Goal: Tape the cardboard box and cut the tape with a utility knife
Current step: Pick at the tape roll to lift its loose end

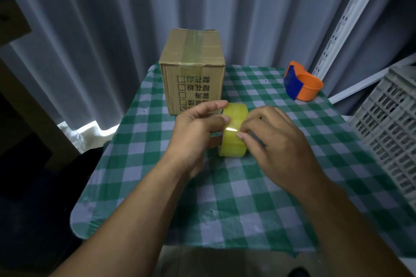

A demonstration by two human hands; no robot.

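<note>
A small cardboard box [193,69] stands upright at the far side of the table, a strip of clear tape running over its top and printed characters on its near face. Just in front of it I hold a yellowish roll of clear tape [233,139] upright above the cloth. My left hand [195,135] grips the roll from the left, with fingers over its top edge. My right hand [276,139] rests against its right side, fingertips pressed on the tape surface near a shiny spot. No utility knife is in view.
An orange tape dispenser with a blue flap [301,84] sits at the far right of the green checked tablecloth [225,198]. A grey plastic crate [391,128] stands at the right edge. A grey curtain hangs behind, and a white slotted rail [346,18] leans at the upper right.
</note>
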